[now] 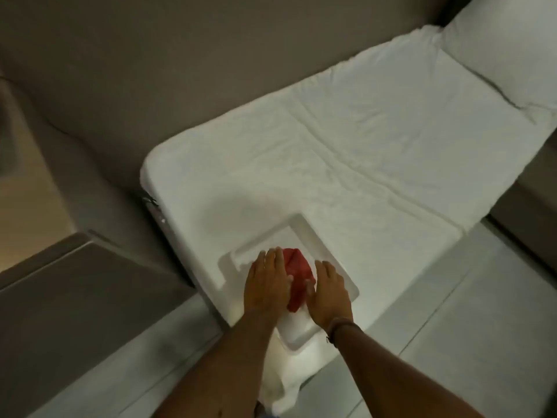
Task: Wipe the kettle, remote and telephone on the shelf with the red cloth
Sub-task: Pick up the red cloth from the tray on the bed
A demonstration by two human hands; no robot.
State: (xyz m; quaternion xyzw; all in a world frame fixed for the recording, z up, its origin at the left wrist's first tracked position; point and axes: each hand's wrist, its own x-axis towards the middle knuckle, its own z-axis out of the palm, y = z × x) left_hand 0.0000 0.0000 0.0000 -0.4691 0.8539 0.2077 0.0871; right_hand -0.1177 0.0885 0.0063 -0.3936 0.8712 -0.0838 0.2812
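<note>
The red cloth lies crumpled on a folded white towel at the foot of a white bed. My left hand rests flat on the cloth's left side, fingers spread. On the right side my right hand lies flat, with the thumb touching the cloth. The cloth sits between both palms; neither hand is closed around it. A dark band circles my right wrist. No kettle, remote, telephone or shelf is in view.
A white pillow lies at the bed's head, top right. A grey wall runs behind the bed. A grey cabinet or ledge stands at the left. Pale floor tiles spread to the right.
</note>
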